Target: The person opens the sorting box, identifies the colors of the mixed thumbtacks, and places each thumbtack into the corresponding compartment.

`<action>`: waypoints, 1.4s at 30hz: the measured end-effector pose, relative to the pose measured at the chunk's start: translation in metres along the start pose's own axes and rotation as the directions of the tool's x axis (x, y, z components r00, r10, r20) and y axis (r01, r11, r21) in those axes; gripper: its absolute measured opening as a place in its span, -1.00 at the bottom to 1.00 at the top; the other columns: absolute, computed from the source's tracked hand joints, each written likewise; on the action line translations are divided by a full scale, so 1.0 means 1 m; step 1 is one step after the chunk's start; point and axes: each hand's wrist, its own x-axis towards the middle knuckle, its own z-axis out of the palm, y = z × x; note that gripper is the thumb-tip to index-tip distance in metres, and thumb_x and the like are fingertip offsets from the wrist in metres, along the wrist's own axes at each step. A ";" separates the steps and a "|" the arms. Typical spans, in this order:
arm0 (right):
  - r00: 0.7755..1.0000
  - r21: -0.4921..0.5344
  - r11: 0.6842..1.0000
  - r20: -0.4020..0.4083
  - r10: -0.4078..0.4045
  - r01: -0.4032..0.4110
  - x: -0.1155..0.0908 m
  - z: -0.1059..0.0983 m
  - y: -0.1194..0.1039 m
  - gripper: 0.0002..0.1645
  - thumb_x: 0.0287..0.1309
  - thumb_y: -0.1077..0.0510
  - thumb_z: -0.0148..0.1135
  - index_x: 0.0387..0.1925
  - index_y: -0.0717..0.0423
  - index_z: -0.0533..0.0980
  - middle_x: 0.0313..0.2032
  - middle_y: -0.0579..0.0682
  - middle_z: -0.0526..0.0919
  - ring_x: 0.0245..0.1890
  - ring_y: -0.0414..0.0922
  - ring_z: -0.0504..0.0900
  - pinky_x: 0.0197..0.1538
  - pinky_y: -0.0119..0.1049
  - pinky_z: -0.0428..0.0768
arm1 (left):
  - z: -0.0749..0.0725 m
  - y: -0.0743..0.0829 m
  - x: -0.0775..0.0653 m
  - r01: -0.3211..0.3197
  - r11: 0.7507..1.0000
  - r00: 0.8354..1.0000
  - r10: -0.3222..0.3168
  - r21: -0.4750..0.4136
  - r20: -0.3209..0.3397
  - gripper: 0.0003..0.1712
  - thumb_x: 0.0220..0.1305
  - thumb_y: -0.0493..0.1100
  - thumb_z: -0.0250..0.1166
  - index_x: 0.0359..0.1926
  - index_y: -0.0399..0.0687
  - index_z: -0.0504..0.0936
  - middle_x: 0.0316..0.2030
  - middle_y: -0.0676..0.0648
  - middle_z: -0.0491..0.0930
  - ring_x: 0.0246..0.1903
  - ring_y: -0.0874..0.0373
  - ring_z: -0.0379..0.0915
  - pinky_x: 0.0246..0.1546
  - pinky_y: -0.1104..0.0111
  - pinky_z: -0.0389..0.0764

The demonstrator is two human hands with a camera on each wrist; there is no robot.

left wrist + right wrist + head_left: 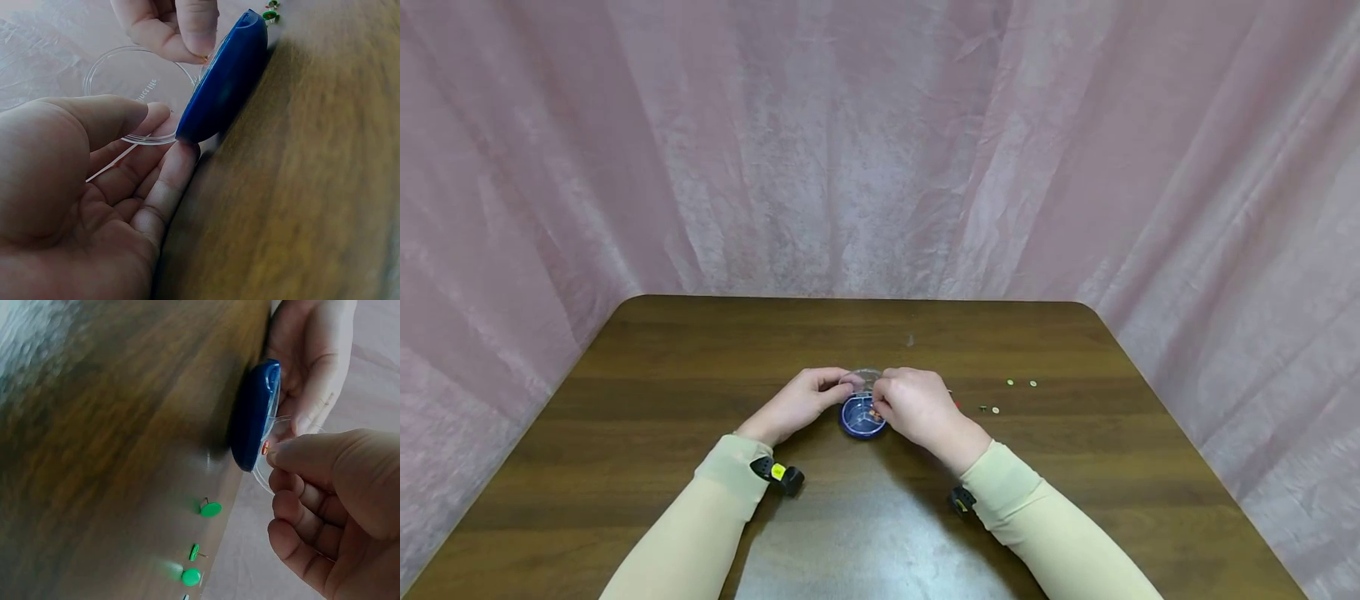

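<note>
A round blue case (862, 417) with compartments sits on the table, its clear lid (140, 94) raised on the far side. My left hand (801, 403) pinches the lid's edge between thumb and fingers, and a lower finger touches the case's side. Over the case's right part, my right hand (917, 407) has thumb and index finger together on a small red thumbtack (265, 447), mostly covered by the thumb tip. Orange bits (875, 414) show in the case near those fingertips.
Right of the case lie several green thumbtacks (210, 509) on the brown wooden table (700, 350). A small red piece (957, 405) is beside my right hand. Pink curtains (850, 150) hang behind the table.
</note>
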 end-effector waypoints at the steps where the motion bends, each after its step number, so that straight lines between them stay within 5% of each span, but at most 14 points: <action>1: 1.000 -0.010 1.000 0.004 -0.003 0.003 0.000 0.000 0.000 -0.90 0.09 0.07 0.38 -0.50 -0.18 0.62 -0.46 -0.27 0.53 -0.42 -0.23 0.58 -0.41 -0.24 0.53 | 0.000 0.001 0.000 -0.002 1.000 1.000 0.002 0.000 0.002 -0.70 0.44 0.01 0.21 0.11 0.16 0.69 0.05 0.15 0.64 0.15 0.22 0.48 0.16 0.28 0.44; 18: 0.999 -0.048 0.999 0.031 -0.024 0.025 -0.003 -0.002 0.000 -0.87 0.12 0.10 0.33 -0.51 -0.20 0.65 -0.46 -0.25 0.56 -0.41 -0.20 0.58 -0.40 -0.23 0.53 | -0.001 0.002 -0.001 0.004 1.000 1.000 -0.004 -0.006 0.000 -0.70 0.43 0.00 0.22 0.11 0.16 0.69 0.05 0.12 0.64 0.15 0.20 0.47 0.18 0.26 0.42; 27: 0.993 0.005 0.993 0.026 0.118 -0.118 -0.027 -0.022 0.030 -0.93 0.09 0.09 0.34 -0.41 -0.20 0.69 -0.42 -0.30 0.56 -0.38 -0.22 0.63 -0.36 -0.23 0.55 | -0.003 0.004 -0.003 0.013 1.000 1.000 -0.013 -0.004 0.004 -0.67 0.42 0.01 0.23 0.13 0.13 0.68 0.07 0.14 0.63 0.18 0.20 0.43 0.23 0.22 0.37; 35: 0.923 0.018 0.939 0.189 0.335 -0.344 -0.051 -0.040 0.073 -0.91 0.05 0.10 0.38 -0.36 -0.20 0.68 -0.41 -0.32 0.61 -0.37 -0.28 0.60 -0.32 -0.21 0.54 | -0.001 0.004 -0.004 0.021 1.000 1.000 -0.021 0.016 0.005 -0.66 0.44 0.01 0.20 0.15 0.10 0.67 0.08 0.14 0.62 0.19 0.21 0.43 0.21 0.23 0.39; 42: 0.885 0.000 0.922 0.281 0.372 -0.388 -0.059 -0.041 0.087 -0.90 0.02 0.09 0.40 -0.45 -0.22 0.61 -0.49 -0.32 0.56 -0.43 -0.25 0.54 -0.37 -0.19 0.50 | 0.000 0.002 -0.001 0.020 1.000 1.000 -0.020 0.020 -0.004 -0.69 0.44 -0.01 0.21 0.11 0.13 0.69 0.05 0.16 0.64 0.16 0.25 0.45 0.19 0.28 0.40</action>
